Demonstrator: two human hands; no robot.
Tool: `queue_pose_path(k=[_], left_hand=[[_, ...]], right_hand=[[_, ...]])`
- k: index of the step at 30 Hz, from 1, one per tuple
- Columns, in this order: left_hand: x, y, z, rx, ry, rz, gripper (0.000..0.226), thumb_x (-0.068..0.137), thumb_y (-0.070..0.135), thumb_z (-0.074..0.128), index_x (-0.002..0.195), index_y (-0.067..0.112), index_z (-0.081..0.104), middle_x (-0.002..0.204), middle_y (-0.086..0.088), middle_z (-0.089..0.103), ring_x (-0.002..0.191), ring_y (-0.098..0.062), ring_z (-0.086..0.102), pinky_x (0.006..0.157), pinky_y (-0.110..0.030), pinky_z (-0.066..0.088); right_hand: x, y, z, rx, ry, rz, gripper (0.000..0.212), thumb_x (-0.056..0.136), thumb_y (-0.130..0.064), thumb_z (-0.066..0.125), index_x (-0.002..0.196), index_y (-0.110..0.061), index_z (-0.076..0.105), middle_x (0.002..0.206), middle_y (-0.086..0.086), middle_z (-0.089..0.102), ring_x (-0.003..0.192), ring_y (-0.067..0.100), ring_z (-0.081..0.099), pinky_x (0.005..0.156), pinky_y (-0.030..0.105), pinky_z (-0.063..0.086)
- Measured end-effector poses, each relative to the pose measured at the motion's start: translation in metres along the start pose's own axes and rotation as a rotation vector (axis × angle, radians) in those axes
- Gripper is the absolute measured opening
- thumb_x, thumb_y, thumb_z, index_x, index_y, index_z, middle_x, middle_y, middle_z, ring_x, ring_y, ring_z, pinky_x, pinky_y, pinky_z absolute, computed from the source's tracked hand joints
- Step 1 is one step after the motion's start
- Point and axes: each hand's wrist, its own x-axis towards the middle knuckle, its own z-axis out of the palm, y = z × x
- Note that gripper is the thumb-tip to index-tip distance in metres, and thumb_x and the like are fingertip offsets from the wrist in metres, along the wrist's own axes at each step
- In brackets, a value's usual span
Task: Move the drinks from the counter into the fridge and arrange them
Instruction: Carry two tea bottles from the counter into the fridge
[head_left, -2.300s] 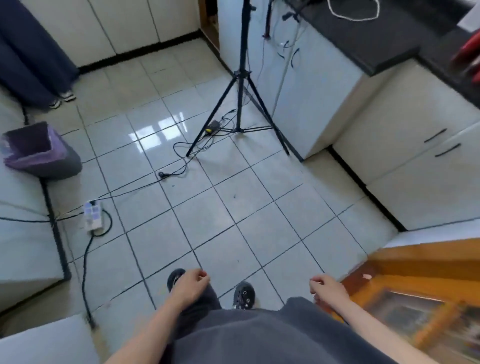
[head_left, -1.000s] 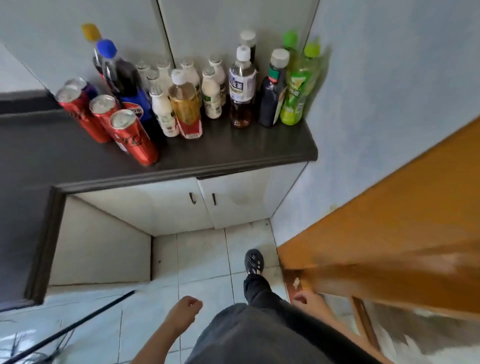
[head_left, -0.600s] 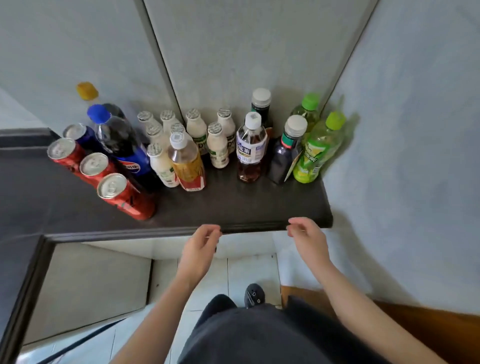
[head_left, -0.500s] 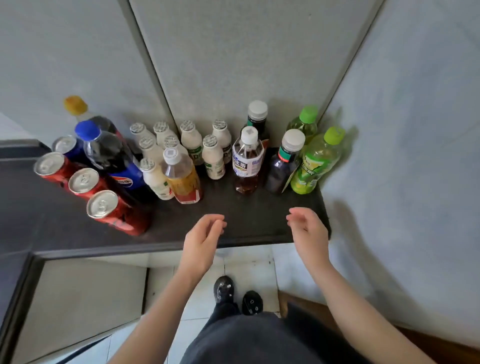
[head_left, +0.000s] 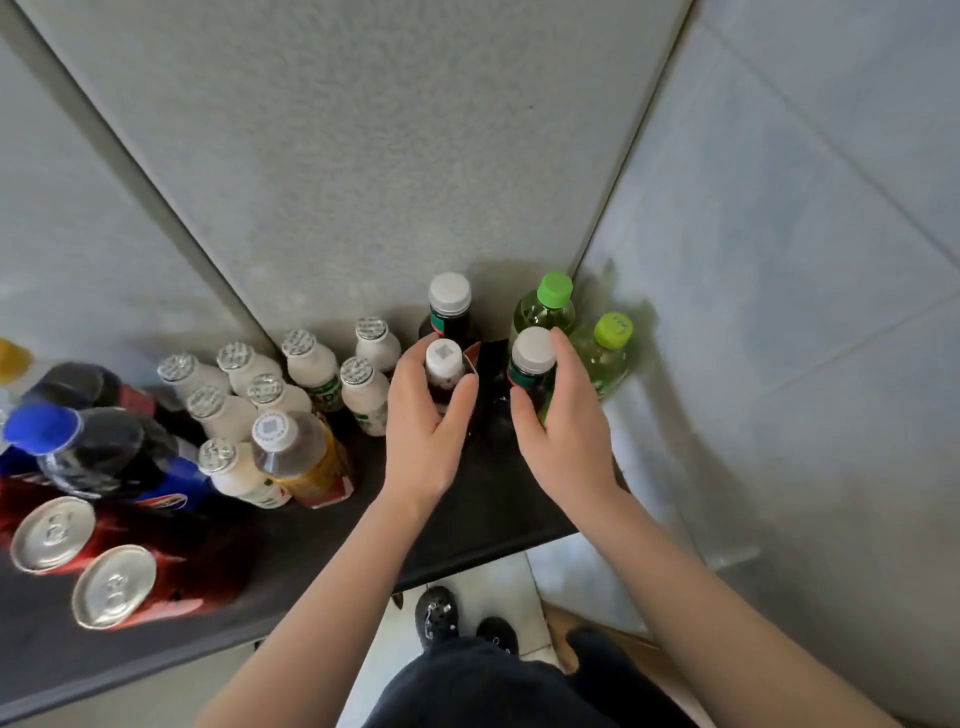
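Many drinks stand in the corner of a dark counter (head_left: 488, 514). My left hand (head_left: 423, 421) curls round a clear bottle of brown tea with a white cap (head_left: 443, 361). My right hand (head_left: 563, 415) wraps a dark bottle with a white cap and green label (head_left: 530, 358). Behind them stand another dark white-capped bottle (head_left: 449, 301) and two green bottles (head_left: 548, 306) (head_left: 608, 348). Left of my hands are several small white milk bottles (head_left: 311, 364), an amber tea bottle (head_left: 296, 447), a blue-capped cola bottle (head_left: 88, 452) and red cans (head_left: 114, 584).
Grey wall panels (head_left: 363, 156) close the corner behind and to the right of the drinks. The counter's front edge runs just below my forearms, with tiled floor and my shoes (head_left: 439, 613) under it. A wooden surface (head_left: 613, 639) shows at the lower right.
Both hands have reached forward from the counter's front edge and closed round the two front bottles; the view has come closer to the drinks.
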Motion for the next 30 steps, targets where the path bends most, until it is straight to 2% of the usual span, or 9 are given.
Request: queue_pose_path(k=[5,7,10,13,16,19,24,27,30], left_hand=[[0.007,-0.016,0.001,0.041,0.004,0.074,0.032,0.089,0.039,0.051,0.12,0.034,0.044,0.116,0.007,0.053,0.11,-0.004,0.05,0.092,-0.009,0.034],[0.01,-0.022,0.0,0.07,0.009,0.099,0.032,0.09,0.039,0.049,0.121,0.029,0.047,0.115,0.007,0.052,0.108,-0.006,0.049,0.092,-0.01,0.035],[0.013,-0.028,-0.002,0.114,0.016,0.142,0.033,0.091,0.038,0.05,0.118,0.02,0.052,0.111,0.008,0.051,0.106,-0.013,0.051,0.093,-0.024,0.04],[0.01,-0.027,-0.002,0.101,0.037,0.177,0.026,0.091,0.036,0.051,0.112,0.02,0.054,0.106,0.01,0.051,0.1,-0.015,0.052,0.088,-0.029,0.042],[0.001,-0.021,-0.006,-0.022,0.072,0.049,0.014,0.09,0.038,0.052,0.097,0.026,0.052,0.093,0.008,0.055,0.089,-0.011,0.054,0.079,-0.025,0.044],[-0.014,-0.015,-0.013,-0.16,0.11,-0.097,0.015,0.088,0.042,0.052,0.086,0.027,0.052,0.083,0.006,0.056,0.079,0.0,0.053,0.071,-0.017,0.044],[-0.042,-0.004,-0.027,-0.225,0.108,-0.207,0.005,0.086,0.043,0.054,0.082,0.039,0.055,0.076,0.018,0.057,0.072,0.005,0.053,0.066,-0.008,0.045],[-0.063,0.002,-0.039,-0.214,0.146,-0.242,0.008,0.09,0.039,0.054,0.084,0.036,0.057,0.073,0.018,0.056,0.07,0.006,0.053,0.065,-0.01,0.046],[-0.09,0.01,-0.051,-0.209,0.209,-0.282,0.013,0.089,0.043,0.053,0.087,0.032,0.058,0.076,0.013,0.06,0.072,0.005,0.056,0.065,-0.011,0.049]], right_hand=[[0.005,0.001,0.011,-0.085,0.074,0.016,0.053,0.094,-0.021,0.052,0.14,-0.002,0.037,0.138,0.012,0.05,0.127,0.023,0.046,0.098,0.015,0.03],[0.007,0.004,0.01,-0.139,0.076,-0.019,0.053,0.092,-0.027,0.053,0.137,0.0,0.042,0.128,0.015,0.056,0.118,0.025,0.051,0.095,0.018,0.034],[0.004,0.007,0.008,-0.119,0.06,-0.018,0.056,0.089,-0.038,0.057,0.13,-0.001,0.049,0.113,0.01,0.056,0.105,0.017,0.05,0.085,0.016,0.036],[-0.005,0.011,0.011,-0.092,0.065,-0.018,0.051,0.087,-0.046,0.052,0.115,-0.003,0.057,0.105,0.005,0.056,0.096,0.014,0.053,0.079,0.017,0.04],[-0.01,0.01,0.017,0.074,0.038,0.074,0.047,0.089,-0.043,0.053,0.117,-0.006,0.052,0.108,0.0,0.058,0.099,0.013,0.055,0.084,0.02,0.042],[-0.012,0.009,0.018,0.159,0.067,0.175,0.044,0.089,-0.039,0.052,0.12,-0.009,0.049,0.109,-0.006,0.058,0.101,0.009,0.055,0.086,0.019,0.043],[-0.024,0.01,0.001,0.293,0.135,0.218,0.028,0.088,-0.04,0.049,0.111,-0.024,0.045,0.097,-0.022,0.055,0.087,-0.009,0.053,0.076,0.003,0.038],[-0.04,0.002,-0.007,0.383,0.05,0.176,0.026,0.088,-0.04,0.05,0.109,-0.024,0.047,0.096,-0.021,0.057,0.09,-0.014,0.053,0.078,0.002,0.038],[-0.059,-0.005,-0.013,0.425,-0.124,0.128,0.027,0.087,-0.045,0.05,0.107,-0.028,0.049,0.095,-0.021,0.057,0.091,-0.012,0.055,0.075,0.002,0.039]])
